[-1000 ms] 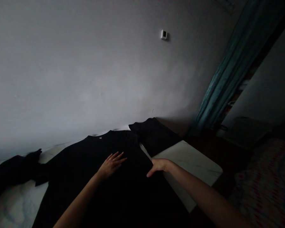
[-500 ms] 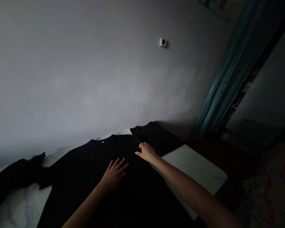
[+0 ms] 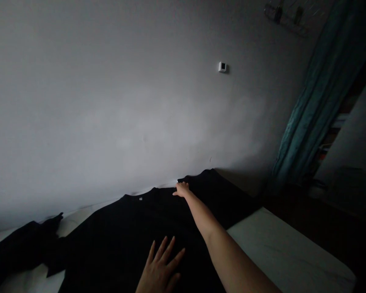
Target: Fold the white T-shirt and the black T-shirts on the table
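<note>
Head view, clock read from its centre. Black shirt spread flat at 6–7 o'clock on the marble-look worktop, neckline toward the wall, pale label showing at the collar. That orientation puts the shirt's body nearest the person and its shoulders at far reach, hence the outstretched right arm.

Left hand, 6–7 o'clock: palm down over the shirt's body, fingers spread apart, nothing gripped. Likely there to stop the cloth sliding.

Right hand, 6 o'clock, farther out: at the shirt's far shoulder edge, fingers bent. Dim, black on black, so can't tell if it pinches fabric or just rests.

Dark cloth at 4–5 o'clock, just beside the right hand; bunched dark garment at 8, by the opposite sleeve. Both sit off to the sides, presumably leaving the middle for the shirt. Wall device at 1, well apart.
</note>
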`<move>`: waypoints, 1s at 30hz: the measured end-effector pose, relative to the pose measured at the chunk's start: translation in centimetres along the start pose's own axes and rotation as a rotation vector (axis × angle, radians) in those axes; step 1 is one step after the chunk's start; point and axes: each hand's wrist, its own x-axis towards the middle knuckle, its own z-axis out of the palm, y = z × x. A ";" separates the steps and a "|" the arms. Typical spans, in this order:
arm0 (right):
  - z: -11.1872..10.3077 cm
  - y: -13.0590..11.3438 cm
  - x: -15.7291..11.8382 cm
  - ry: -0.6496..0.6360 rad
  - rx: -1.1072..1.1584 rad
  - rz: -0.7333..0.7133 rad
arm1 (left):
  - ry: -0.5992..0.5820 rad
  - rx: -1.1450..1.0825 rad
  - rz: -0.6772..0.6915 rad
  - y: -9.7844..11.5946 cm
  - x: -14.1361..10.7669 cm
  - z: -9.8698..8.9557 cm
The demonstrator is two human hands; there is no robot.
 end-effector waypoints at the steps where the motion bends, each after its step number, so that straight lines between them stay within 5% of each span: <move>1: 0.1 0.1 0.8 -0.019 -0.008 0.020 | 0.007 -0.008 0.009 -0.2 0.1 0.5; 8: 1.6 -0.8 3.0 0.034 -0.080 0.116 | -0.079 -0.075 0.010 -0.3 0.7 1.6; 13: 2.6 -4.2 -0.3 0.159 -0.088 0.102 | -0.050 -0.091 0.000 0.2 0.4 -0.1; 15: 3.3 -5.8 -3.2 0.172 -0.073 0.038 | 0.020 -0.065 -0.119 -0.7 0.1 -0.6; 19: 5.3 -6.3 -11.6 0.098 0.038 -0.139 | 0.067 0.100 -0.455 -6.0 -2.2 -2.1; 23: 5.9 -0.9 -19.4 -0.020 0.045 -0.284 | 0.000 0.282 -0.572 -14.2 -8.8 -4.1; 25: 5.4 2.4 -21.6 -0.010 0.029 -0.232 | -0.018 0.309 -0.651 -17.6 -12.0 -5.2; 28: 4.1 4.5 -22.5 0.026 -0.027 -0.100 | -0.043 0.313 -0.725 -19.2 -13.5 -6.5; 30: 3.4 3.1 -22.3 0.044 -0.064 -0.054 | 0.001 0.367 -0.806 -17.5 -12.0 -6.9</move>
